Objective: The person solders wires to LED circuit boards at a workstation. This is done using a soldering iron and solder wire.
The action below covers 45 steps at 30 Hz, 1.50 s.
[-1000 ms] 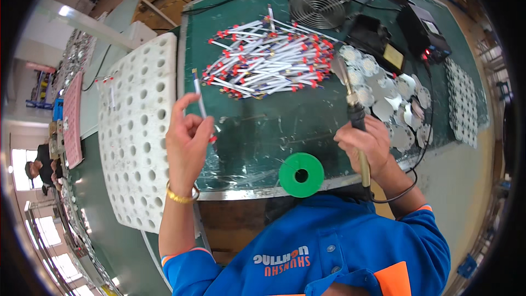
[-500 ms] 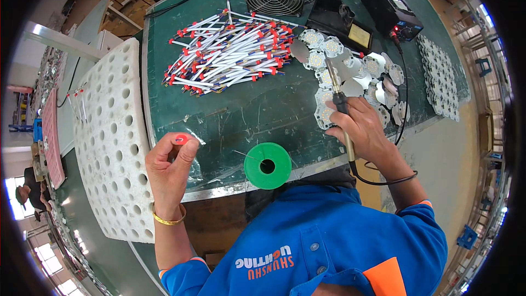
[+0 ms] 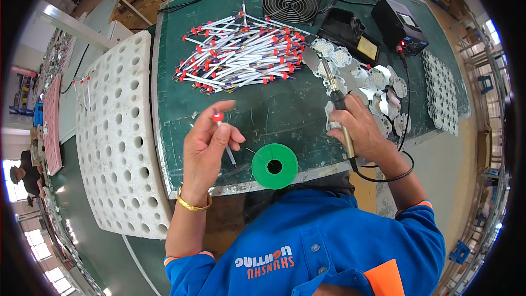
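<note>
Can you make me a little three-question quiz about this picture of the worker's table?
1. True or false: the left hand pinches a thin wire with a red cap.
2. What does the right hand hold? A) soldering iron B) scissors C) cup
3. What colour is the round spool at the table's near edge?

Key: 1 true. 2 A. 3 green.
</note>
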Motion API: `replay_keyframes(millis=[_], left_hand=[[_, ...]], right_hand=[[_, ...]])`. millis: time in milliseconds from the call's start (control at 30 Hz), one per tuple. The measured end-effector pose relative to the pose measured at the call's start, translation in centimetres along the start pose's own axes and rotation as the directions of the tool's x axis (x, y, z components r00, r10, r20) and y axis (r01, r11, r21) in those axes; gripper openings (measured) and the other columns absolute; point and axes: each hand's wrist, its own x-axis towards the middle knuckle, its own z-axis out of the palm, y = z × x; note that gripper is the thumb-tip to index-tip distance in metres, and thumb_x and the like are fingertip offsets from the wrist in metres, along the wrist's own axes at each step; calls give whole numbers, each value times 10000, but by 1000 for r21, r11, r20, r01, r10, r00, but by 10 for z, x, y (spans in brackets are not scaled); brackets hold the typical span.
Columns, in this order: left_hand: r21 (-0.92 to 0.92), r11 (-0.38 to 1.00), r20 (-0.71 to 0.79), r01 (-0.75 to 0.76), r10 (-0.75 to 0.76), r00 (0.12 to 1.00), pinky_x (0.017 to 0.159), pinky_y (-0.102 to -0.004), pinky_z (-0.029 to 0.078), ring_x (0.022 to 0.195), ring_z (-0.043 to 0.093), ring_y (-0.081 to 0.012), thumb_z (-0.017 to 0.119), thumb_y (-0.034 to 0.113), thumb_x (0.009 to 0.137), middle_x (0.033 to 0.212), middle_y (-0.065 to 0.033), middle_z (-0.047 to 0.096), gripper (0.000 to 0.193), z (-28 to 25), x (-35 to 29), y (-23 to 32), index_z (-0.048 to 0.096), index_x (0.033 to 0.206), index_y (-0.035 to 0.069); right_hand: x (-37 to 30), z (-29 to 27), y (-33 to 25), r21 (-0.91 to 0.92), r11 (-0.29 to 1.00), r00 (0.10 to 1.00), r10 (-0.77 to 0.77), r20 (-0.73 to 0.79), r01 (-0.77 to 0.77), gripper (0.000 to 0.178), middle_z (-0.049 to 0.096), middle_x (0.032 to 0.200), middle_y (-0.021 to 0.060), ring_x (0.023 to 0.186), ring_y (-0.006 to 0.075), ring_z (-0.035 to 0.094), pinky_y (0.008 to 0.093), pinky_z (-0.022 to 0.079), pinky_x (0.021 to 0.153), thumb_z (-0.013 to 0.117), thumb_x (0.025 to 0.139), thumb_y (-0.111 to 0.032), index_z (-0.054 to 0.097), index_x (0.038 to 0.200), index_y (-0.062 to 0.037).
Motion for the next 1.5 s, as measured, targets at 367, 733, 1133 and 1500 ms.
replay_keyframes(millis=[367, 733, 1133, 1500], left_hand=[[94, 995, 231, -34, 12, 973, 598, -164, 348, 694, 415, -1, 618, 85, 869, 795, 62, 511, 192, 26, 33, -7, 581, 1052, 38], [-225, 974, -23, 22, -28, 999, 542, -158, 318, 637, 376, 11, 656, 109, 858, 710, 91, 491, 96, 28, 29, -10, 587, 844, 44], [-70, 996, 38, -59, 62, 997, 593, -199, 368, 646, 417, -59, 419, 325, 985, 824, -26, 618, 397, 24, 16, -6, 572, 1140, -7], [-160, 985, 88, 63, -49, 995, 483, -176, 321, 532, 375, -32, 420, 266, 991, 702, -25, 606, 278, 24, 13, -4, 560, 975, 26]], right_hand=[[63, 15, -28, 367, 924, 992, -85, -91, 113, 440, 522, 912, 134, 748, 356, 531, 412, 438, 591, 752, 689, -61, 461, 1018, -92], [83, 35, -47, 498, 866, 943, 139, -304, 33, 362, 556, 851, 78, 706, 160, 540, 279, 448, 652, 740, 715, -21, 482, 965, -59], [86, 45, -52, 485, 870, 868, 173, -466, 88, 295, 582, 898, 143, 771, 210, 586, 313, 472, 678, 646, 776, 37, 464, 992, -47], [90, 43, -50, 336, 909, 832, -20, -554, 246, 273, 593, 821, 146, 703, 273, 603, 339, 484, 611, 648, 780, 52, 481, 975, -38]])
